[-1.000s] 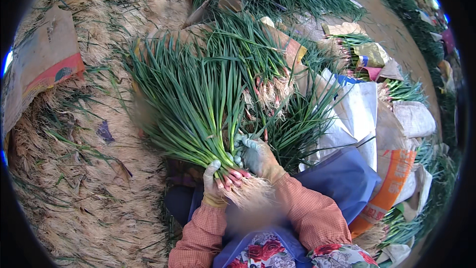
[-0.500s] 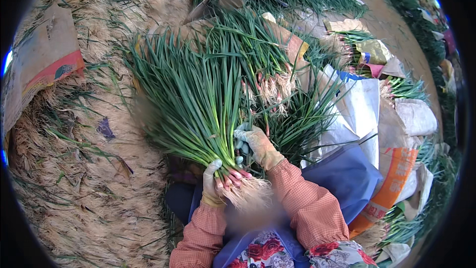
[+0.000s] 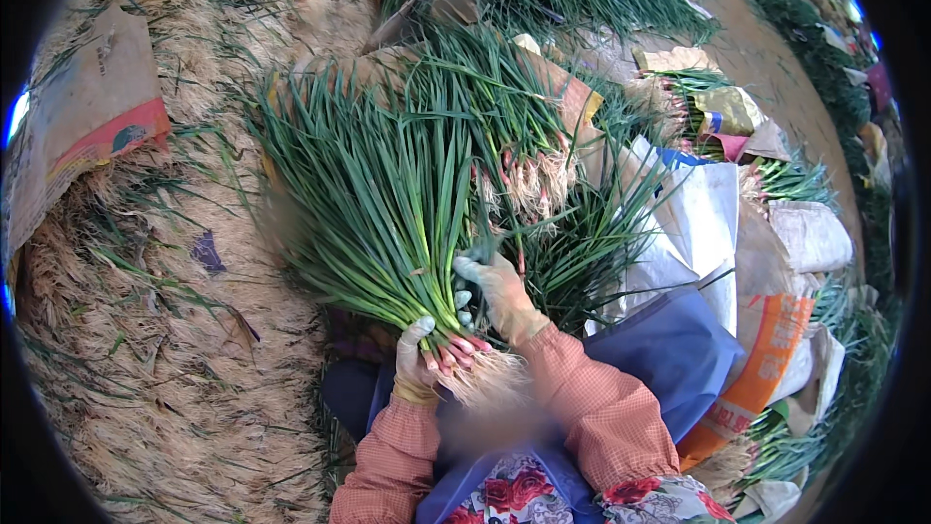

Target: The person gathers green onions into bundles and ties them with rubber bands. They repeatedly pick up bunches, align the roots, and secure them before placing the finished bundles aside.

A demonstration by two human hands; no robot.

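My left hand (image 3: 415, 361), in a pale glove, is closed around the lower stems of a large bunch of scallions (image 3: 402, 204). Their pinkish-red bulbs and pale roots poke out below it, and the long green leaves fan away to the upper left. My right hand (image 3: 495, 289), gloved in a dirt-stained pale glove with bluish fingertips, lies along the bunch's right edge. Its visible fingers are bent but apart, with nothing seen held in them; part of the hand is hidden. Just beyond it lie more scallions (image 3: 538, 170) with roots toward me.
Dry root trimmings (image 3: 194, 369) cover the left side, with a torn printed sack (image 3: 92, 127) on them. To the right are a white sack (image 3: 698, 219), a blue apron (image 3: 669, 340) over my leg and an orange-banded sack (image 3: 766, 359). More scallions (image 3: 621, 0) are heaped at the back.
My right hand has shifted slightly left and down along the bunch's edge. The left hand keeps its grip on the scallions, almost in place.
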